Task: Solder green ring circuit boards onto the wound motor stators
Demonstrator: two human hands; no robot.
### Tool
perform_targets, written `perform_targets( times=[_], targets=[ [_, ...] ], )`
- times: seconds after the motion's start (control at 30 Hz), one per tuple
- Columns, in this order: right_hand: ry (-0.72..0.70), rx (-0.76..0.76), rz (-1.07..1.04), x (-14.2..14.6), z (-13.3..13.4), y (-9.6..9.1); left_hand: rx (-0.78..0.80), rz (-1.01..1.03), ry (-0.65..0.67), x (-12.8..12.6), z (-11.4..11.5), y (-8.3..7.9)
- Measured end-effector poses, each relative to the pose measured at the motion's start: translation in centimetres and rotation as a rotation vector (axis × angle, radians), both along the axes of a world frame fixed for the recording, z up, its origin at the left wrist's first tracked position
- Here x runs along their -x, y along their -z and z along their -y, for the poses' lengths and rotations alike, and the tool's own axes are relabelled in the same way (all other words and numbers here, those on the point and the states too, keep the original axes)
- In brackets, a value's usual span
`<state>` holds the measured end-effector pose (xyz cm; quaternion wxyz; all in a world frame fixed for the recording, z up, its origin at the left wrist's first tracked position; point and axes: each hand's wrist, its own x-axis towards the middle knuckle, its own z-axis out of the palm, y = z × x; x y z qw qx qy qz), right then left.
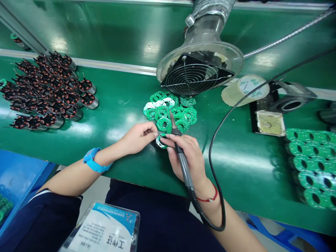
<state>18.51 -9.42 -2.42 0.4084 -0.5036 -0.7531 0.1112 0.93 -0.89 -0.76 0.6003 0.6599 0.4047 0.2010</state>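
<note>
A soldering iron (183,164) lies in my right hand (190,157), its tip pointing away from me over loose circuit boards. The thumb and fingertips of that hand also touch a small ring-shaped green circuit board (159,142) in front of me. Whatever is under this board is mostly hidden. My left hand (139,137) is closed in a pinch at the board's left edge; what its fingertips hold is too small to make out. Just beyond both hands is a loose pile of ring-shaped green circuit boards (164,124).
Copper-wound motor stators (52,120) stand grouped at left. A fume extractor fan (190,77) hangs over the board pile. At right are a tape roll (243,92), an iron stand (291,101) with a sponge (270,123), and rows of board-topped parts (312,166). The iron's cable (214,140) loops rightward.
</note>
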Motion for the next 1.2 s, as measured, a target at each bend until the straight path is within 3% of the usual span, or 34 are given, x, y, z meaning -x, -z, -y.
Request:
perform_targets(
  times=[0.27, 0.77, 0.97, 1.2],
  targets=[
    [0.151, -0.035, -0.329, -1.1, 1.5, 1.2, 0.016, -0.067, 0.048, -0.1, -0.3, 0.3],
    [0.179, -0.069, -0.26, -2.1, 2.6, 2.2, -0.012, -0.142, 0.056, -0.5, -0.7, 0.7],
    [0.168, -0.034, -0.386, -0.9, 1.6, 1.4, -0.025, -0.148, 0.062, -0.5, -0.8, 0.8],
    [-0.088, 0.2, 0.0, -0.2, -0.1, 0.5, -0.051, -0.231, 0.067, -0.9, -0.7, 0.1]
  ],
)
